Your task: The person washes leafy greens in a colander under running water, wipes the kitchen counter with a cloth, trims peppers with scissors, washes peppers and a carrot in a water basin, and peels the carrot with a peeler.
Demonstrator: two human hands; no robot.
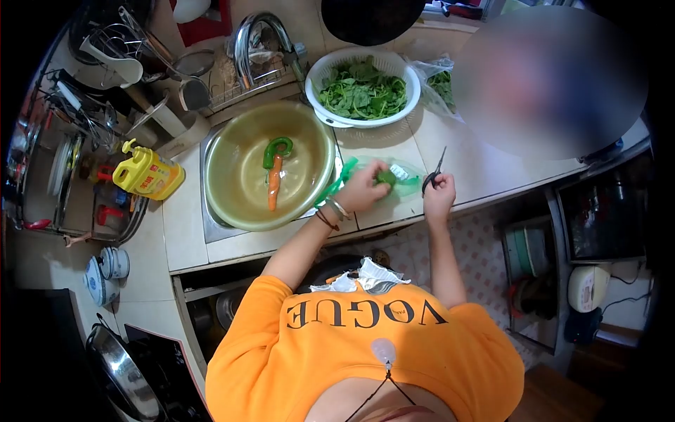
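My left hand (pixel 365 187) is closed on a green vegetable (pixel 386 178) at a green-tinted plastic bag (pixel 406 184) on the counter. Scissors (pixel 433 178) with dark handles are in my right hand (pixel 441 195), their blades pointing up and away from me, just right of the bag. To the left, a large gold-coloured basin (pixel 235 169) holds a carrot (pixel 275 184) and a curled green pepper (pixel 282 146). Beyond the bag, a white colander (pixel 413 84) contains leafy greens (pixel 362 90).
A faucet (pixel 246 49) rises behind the basin. A yellow bottle (pixel 149 173) and a rack of utensils stand left. Another plastic bag with greens (pixel 441 88) lies right of the colander, beside a blurred area. The counter's front edge (pixel 394 224) runs close to my body.
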